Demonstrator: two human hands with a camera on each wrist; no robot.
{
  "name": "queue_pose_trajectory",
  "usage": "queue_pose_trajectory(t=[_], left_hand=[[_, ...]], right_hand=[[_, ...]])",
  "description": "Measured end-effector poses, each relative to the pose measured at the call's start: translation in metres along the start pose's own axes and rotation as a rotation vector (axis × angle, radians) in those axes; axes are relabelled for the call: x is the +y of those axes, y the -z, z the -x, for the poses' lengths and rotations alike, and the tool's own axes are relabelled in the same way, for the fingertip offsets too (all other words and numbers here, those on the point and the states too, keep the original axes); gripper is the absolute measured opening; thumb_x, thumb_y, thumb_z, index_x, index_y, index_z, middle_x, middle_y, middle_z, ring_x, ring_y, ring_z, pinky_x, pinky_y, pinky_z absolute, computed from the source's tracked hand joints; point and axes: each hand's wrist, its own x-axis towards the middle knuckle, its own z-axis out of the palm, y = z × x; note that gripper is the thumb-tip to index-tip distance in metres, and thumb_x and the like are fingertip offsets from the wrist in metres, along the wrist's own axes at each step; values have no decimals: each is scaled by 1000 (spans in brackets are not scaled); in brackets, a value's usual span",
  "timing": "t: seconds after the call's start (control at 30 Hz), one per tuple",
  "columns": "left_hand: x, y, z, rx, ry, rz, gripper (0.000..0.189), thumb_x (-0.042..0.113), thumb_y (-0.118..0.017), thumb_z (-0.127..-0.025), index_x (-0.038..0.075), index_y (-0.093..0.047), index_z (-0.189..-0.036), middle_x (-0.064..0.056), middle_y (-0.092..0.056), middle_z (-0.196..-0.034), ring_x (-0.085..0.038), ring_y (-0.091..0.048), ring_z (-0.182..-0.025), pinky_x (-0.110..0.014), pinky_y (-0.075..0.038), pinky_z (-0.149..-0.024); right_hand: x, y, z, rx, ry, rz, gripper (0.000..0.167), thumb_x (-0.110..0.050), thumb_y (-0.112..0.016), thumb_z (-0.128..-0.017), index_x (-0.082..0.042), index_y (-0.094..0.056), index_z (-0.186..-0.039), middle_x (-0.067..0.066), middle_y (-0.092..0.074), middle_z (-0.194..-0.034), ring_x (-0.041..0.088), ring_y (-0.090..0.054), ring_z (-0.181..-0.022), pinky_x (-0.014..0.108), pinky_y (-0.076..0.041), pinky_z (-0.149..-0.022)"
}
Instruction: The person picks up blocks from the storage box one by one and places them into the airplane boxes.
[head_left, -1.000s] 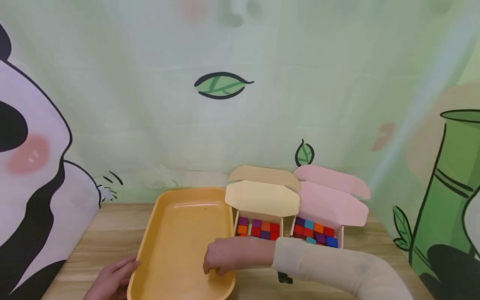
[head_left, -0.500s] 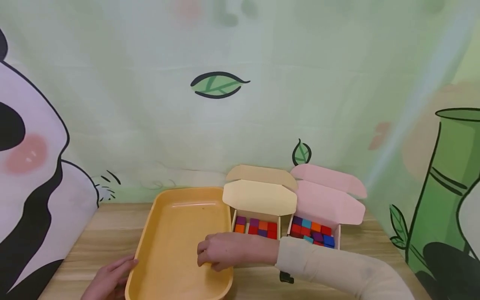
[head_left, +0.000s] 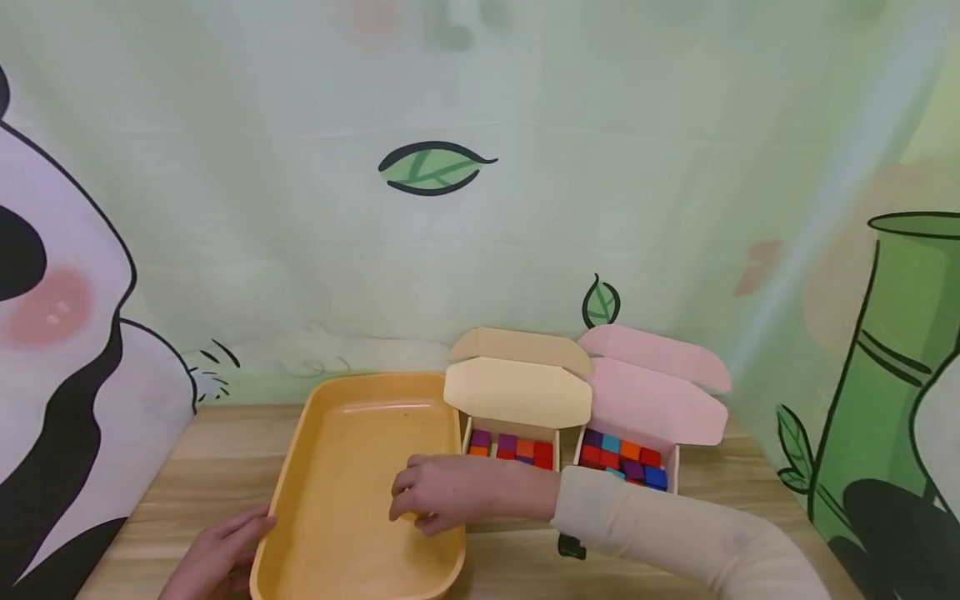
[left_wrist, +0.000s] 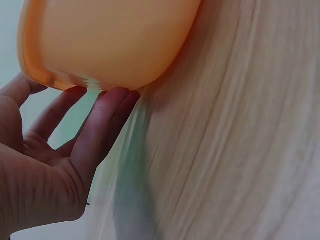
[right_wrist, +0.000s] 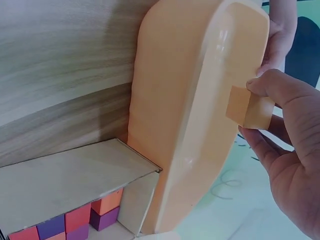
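My right hand [head_left: 450,493] is over the right half of a yellow-orange tray [head_left: 337,500], pinching a yellow-orange cube block [right_wrist: 257,109] between thumb and fingers. From the head view the fingers mostly cover that cube; the right wrist view shows it plainly, held up beside the tray's rim. At the tray's left side is my left hand [head_left: 217,552]. Its fairly straight fingertips touch the outer wall and rim, as the left wrist view shows. The tray's inside shows no blocks.
Right of the tray stands a cream box [head_left: 517,392], lid raised, and beside it a pink box [head_left: 652,400], lid raised too. Both hold several coloured cubes. A small black object [head_left: 572,547] shows below the right forearm. Behind the wooden table [head_left: 202,467] hangs a printed green cloth [head_left: 480,250].
My right hand has shifted slightly left and farther from me over the tray, its fingers coming up. The left hand stays at the tray's side. The whole head view has drifted a little.
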Motion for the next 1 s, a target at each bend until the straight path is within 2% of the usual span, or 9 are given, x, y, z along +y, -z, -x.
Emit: queue_pose_trajectory(t=[0.17, 0.3, 0.47, 0.63, 0.77, 0.9, 1.0], left_hand=[[0, -2, -1, -3, -6, -1, 80, 42, -63, -100, -9, -32, -153, -28, -65, -126, -34, -73, -95, -53, -61, -78], [-1, -3, -1, -11, -16, 2, 82, 43, -63, -100, -11, -31, -153, -28, -64, -127, -34, -73, -96, -53, -61, -79], [-2, -2, -1, -6, -5, 15, 85, 44, -64, -99, -11, -29, -154, -26, -68, -120, -34, -73, -94, -53, -61, -78], [-2, -1, -1, 2, -7, 11, 88, 47, -65, -98, -11, -29, -154, -25, -69, -118, -33, -74, -93, -51, -62, -78], [-2, 0, 0, 9, -8, 12, 87, 47, -65, -98, -11, -30, -154, -22, -71, -114, -32, -74, -92, -51, -62, -77], [-3, -1, 0, 0, -9, 29, 85, 44, -64, -99, -11, -30, -153, -21, -72, -111, -33, -74, -91, -52, -62, -76], [-2, -2, -1, -2, -17, 38, 84, 43, -65, -98, -11, -32, -153, -21, -71, -115, -33, -74, -93, -52, -61, -77]], right_hand=[[2, 4, 7, 33, -32, 9, 30, -21, -72, -95, -20, -73, -125, -5, -67, -125, 11, -57, -111, 12, -42, -97], [5, 7, 19, 72, -48, 37, 29, -20, -73, -95, -20, -72, -125, -4, -66, -126, 13, -57, -115, 15, -42, -101], [13, 11, 40, 107, -92, 61, 29, -19, -74, -94, -20, -73, -124, -2, -67, -127, 16, -59, -116, 21, -45, -102], [22, 10, 66, 171, -128, 94, 26, -18, -76, -92, -19, -75, -118, 0, -68, -122, 17, -61, -109, 24, -48, -97], [28, 8, 89, 217, -151, 61, 24, -16, -78, -91, -16, -76, -115, 0, -69, -119, 18, -61, -103, 23, -50, -91], [34, 7, 117, 197, -201, 10, 25, -15, -80, -89, -15, -75, -114, 3, -69, -119, 20, -62, -105, 24, -52, -92], [38, 6, 140, 164, -260, -31, 26, -14, -81, -88, -14, -75, -114, 4, -70, -118, 21, -62, -104, 25, -54, -91]])
